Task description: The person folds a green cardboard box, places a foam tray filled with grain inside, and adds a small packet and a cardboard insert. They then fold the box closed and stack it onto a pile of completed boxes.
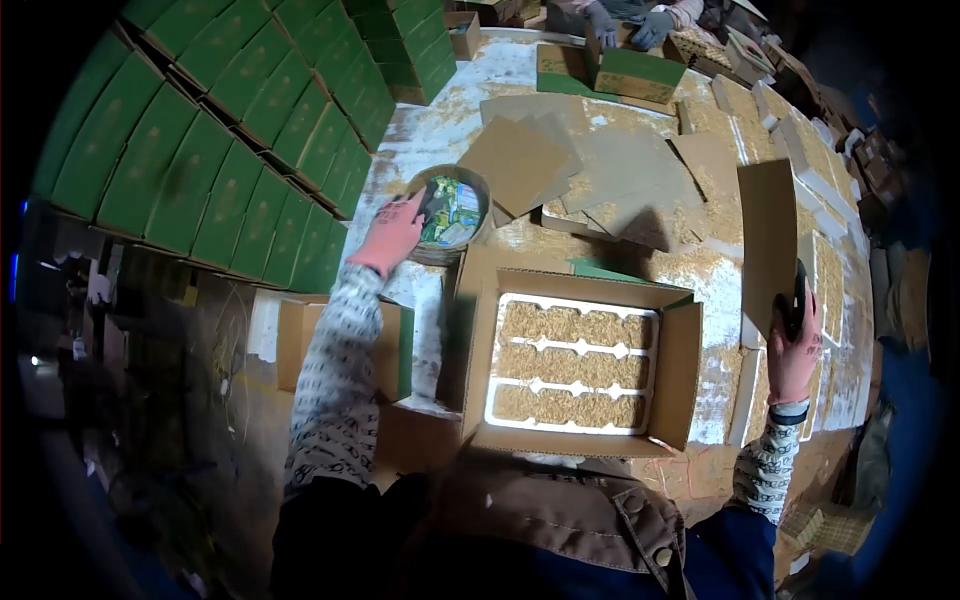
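Note:
My left hand (392,235), in a pink glove with dark fingertips, reaches over the rim of a round container (484,215). Its fingers look stretched out over green and blue printed packets (455,212), with nothing visible in them. At the right, my right hand (795,350) is closed on the lower edge of an upright brown cardboard sheet (768,240). Between my arms an open cardboard box (682,375) stands in front of me. Inside it lies a white foam tray (578,348) whose rows are filled with tan, straw-like shavings.
Green boxes (190,180) are stacked high at the left. Loose cardboard sheets (530,160) lie on the shavings-strewn table (410,150). Filled foam blocks (810,160) line the right side. Across the table, a person's gloved hands (650,30) are at a green box (640,75).

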Action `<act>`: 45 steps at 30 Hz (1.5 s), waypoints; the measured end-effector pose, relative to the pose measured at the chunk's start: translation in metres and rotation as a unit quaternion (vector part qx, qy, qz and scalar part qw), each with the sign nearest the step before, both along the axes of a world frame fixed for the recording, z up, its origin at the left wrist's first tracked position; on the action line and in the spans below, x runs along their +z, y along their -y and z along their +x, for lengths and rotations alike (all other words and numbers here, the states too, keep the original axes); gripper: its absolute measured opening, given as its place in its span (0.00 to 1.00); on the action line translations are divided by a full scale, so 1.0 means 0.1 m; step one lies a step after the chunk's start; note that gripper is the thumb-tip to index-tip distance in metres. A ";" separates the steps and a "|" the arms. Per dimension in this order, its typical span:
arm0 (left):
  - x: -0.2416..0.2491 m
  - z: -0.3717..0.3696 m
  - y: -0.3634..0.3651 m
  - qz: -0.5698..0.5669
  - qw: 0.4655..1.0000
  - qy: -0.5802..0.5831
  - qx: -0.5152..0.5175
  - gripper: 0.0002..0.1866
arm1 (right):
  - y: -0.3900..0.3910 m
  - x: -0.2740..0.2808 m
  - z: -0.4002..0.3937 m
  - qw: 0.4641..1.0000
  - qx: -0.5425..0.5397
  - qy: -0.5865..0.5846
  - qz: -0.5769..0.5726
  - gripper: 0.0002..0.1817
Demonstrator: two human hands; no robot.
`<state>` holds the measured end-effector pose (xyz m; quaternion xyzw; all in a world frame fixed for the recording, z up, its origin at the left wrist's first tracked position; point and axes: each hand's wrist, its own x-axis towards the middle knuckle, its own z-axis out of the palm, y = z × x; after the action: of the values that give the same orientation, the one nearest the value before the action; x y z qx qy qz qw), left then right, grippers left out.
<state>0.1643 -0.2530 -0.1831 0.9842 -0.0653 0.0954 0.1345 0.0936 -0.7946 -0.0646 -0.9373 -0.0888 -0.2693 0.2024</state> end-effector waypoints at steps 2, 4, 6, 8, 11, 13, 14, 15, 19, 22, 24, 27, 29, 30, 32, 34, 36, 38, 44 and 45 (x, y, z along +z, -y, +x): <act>0.59 -0.41 0.50 -0.016 0.977 0.191 -0.091 0.23 | -0.29 0.23 -0.21 0.997 0.032 0.067 -0.006 0.29; 1.24 -0.94 1.23 -0.038 0.955 0.128 -0.265 0.22 | -0.61 0.34 -0.43 0.985 0.128 0.113 -0.035 0.27; 0.97 -1.35 1.51 0.028 0.942 0.058 -0.330 0.23 | -0.89 0.38 -0.65 0.958 0.271 0.010 -0.093 0.20; 0.82 -1.65 1.36 -0.279 0.923 -0.067 -0.256 0.26 | -1.11 0.34 -0.73 0.871 0.419 -0.053 -0.250 0.23; 1.13 -1.71 1.24 -0.013 0.995 0.006 -0.098 0.29 | -1.03 -0.17 -0.86 0.830 0.427 -0.228 -0.278 0.23; 0.85 -1.81 1.20 -0.180 0.982 -0.015 -0.048 0.30 | -1.04 -0.43 -0.90 0.801 0.447 -0.286 -0.276 0.23; 0.63 -1.82 1.20 -0.332 0.942 -0.031 -0.032 0.31 | -1.09 -0.48 -0.88 0.789 0.448 -0.298 -0.297 0.23; 0.51 -1.86 1.24 -0.404 0.914 -0.013 0.002 0.29 | -1.09 -0.39 -0.76 0.756 0.452 -0.382 -0.281 0.24; 0.50 -2.01 1.18 -0.320 0.946 0.034 0.051 0.22 | -0.51 0.43 -0.57 0.905 0.182 -0.347 0.167 0.30; 0.43 -1.81 1.30 -0.155 0.967 -0.103 -0.171 0.28 | -0.29 -0.56 -0.23 0.845 0.142 -0.467 0.218 0.31; 0.33 -1.70 1.36 -0.087 0.968 -0.119 -0.202 0.35 | -0.56 -1.24 -0.14 0.793 0.126 -0.561 0.200 0.32; -0.12 -1.69 1.28 -0.201 0.966 -0.158 -0.036 0.48 | -0.67 -1.34 -0.41 0.820 0.104 -0.488 0.280 0.27; -0.38 -1.81 1.38 -0.549 0.794 -0.245 0.089 0.48 | -0.57 -1.43 -0.43 0.810 0.104 -0.498 0.291 0.27; -0.15 -1.85 1.51 -0.709 0.619 -0.311 0.134 0.46 | -0.60 -1.32 -0.41 0.794 0.080 -0.547 0.254 0.27; -0.23 -1.94 1.42 -0.802 0.496 -0.326 0.061 0.43 | -0.77 -1.10 -0.45 0.764 0.190 -0.528 0.318 0.25; 0.34 -2.18 1.10 -0.810 0.510 -0.282 0.068 0.32 | -0.81 -1.13 -0.43 0.759 0.245 -0.544 0.259 0.22; 0.03 -2.32 0.30 -0.646 0.748 -0.149 -0.023 0.25 | -1.13 -1.04 -0.46 0.754 0.281 -0.553 0.216 0.22; 0.05 -2.49 -0.54 -0.557 0.828 -0.063 -0.011 0.23 | -1.65 -1.32 -0.55 0.667 0.239 -0.523 0.474 0.23; -1.32 -3.49 -2.58 -0.790 0.535 0.107 0.279 0.24 | -3.42 -1.39 -0.69 0.631 0.222 -0.566 0.482 0.37; -1.55 -3.51 -2.47 -0.824 0.462 0.110 0.308 0.23 | -3.72 -1.39 -0.78 0.628 0.240 -0.557 0.487 0.37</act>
<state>-0.1869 -0.0060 -0.3377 0.3533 0.3368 0.2479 0.8369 0.0160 -0.4226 -0.2035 -0.6189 -0.0368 0.3581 0.6981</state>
